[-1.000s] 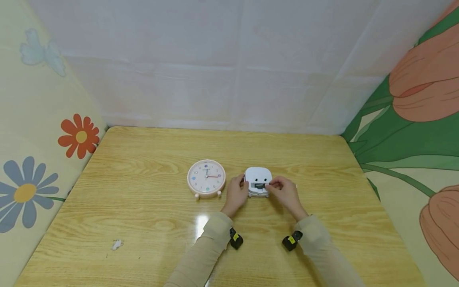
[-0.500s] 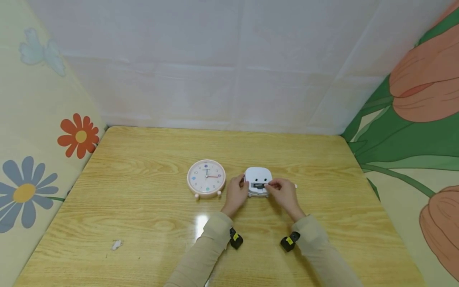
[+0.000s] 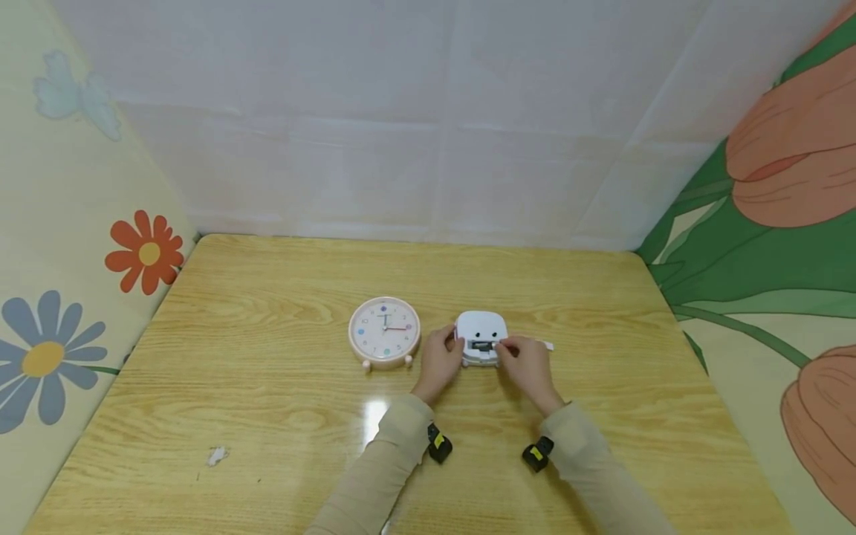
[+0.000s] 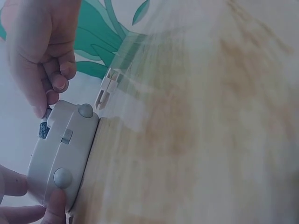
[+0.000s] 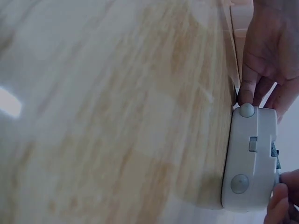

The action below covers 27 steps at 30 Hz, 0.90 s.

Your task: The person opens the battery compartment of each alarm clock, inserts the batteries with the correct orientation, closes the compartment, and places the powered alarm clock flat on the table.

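A small white alarm clock [image 3: 480, 324] lies back side up on the wooden table, two black dots above its uncovered battery slot. My left hand [image 3: 438, 365] grips its left edge, thumb and fingers around the side, as the right wrist view also shows. With thumb and forefinger, my right hand [image 3: 532, 368] pinches the end of a dark battery [image 4: 44, 129] at the slot's right end. Most of that battery sits in the slot. Two round feet [image 5: 239, 184] stick out of the clock's near side. A thin white battery cover [image 4: 108, 87] lies just beyond my right hand.
Left of my left hand, a round pink alarm clock [image 3: 385, 331] lies face up. A small white scrap or worn patch [image 3: 217, 455] shows at the table's front left. The wooden table [image 3: 281, 416] meets a pale curtain along its back edge.
My right hand has shifted slightly left and its wrist has turned a little, uncovering more of the battery cover. The left hand and white clock stay in place.
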Each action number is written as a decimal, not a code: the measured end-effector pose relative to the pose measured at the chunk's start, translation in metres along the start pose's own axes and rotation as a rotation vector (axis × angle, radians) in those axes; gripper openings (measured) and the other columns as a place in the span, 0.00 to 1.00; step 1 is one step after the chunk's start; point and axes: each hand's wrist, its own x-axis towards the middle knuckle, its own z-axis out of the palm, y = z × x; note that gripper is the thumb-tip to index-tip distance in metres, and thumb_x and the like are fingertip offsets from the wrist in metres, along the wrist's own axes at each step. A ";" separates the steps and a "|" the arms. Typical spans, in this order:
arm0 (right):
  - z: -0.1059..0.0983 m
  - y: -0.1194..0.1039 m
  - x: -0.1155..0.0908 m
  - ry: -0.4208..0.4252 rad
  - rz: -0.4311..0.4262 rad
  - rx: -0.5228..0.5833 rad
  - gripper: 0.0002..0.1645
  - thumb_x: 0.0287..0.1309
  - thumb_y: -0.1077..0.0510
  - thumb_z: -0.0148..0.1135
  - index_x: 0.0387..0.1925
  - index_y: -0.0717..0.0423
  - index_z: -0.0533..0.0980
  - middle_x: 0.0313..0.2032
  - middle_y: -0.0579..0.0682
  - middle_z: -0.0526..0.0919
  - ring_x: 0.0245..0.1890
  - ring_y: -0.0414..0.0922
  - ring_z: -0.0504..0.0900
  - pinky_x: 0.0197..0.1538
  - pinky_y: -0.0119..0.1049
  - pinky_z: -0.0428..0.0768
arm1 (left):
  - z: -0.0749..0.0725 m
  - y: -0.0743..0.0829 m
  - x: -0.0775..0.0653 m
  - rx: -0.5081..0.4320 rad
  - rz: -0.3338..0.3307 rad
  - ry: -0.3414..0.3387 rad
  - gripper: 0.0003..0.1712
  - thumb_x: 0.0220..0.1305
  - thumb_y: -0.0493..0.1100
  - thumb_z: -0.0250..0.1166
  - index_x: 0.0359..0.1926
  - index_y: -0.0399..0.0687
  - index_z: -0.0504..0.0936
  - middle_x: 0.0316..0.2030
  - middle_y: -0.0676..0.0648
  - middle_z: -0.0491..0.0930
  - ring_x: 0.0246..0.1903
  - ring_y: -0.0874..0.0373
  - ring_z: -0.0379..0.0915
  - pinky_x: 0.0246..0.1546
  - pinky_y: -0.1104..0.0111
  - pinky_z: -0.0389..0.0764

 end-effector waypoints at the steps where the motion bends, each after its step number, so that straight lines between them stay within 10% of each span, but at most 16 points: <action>1: 0.001 0.000 0.000 0.007 -0.012 -0.008 0.05 0.48 0.68 0.63 0.28 0.70 0.81 0.25 0.60 0.82 0.26 0.51 0.80 0.31 0.44 0.78 | 0.000 0.000 0.000 0.001 0.000 0.001 0.20 0.59 0.37 0.59 0.50 0.28 0.75 0.42 0.35 0.76 0.42 0.48 0.71 0.45 0.59 0.73; 27: 0.005 0.001 0.001 0.030 -0.005 -0.025 0.04 0.47 0.68 0.63 0.26 0.69 0.80 0.22 0.57 0.81 0.21 0.46 0.77 0.26 0.38 0.76 | 0.001 -0.001 0.001 -0.006 0.005 -0.003 0.20 0.58 0.36 0.59 0.49 0.27 0.75 0.40 0.36 0.77 0.38 0.51 0.72 0.40 0.62 0.74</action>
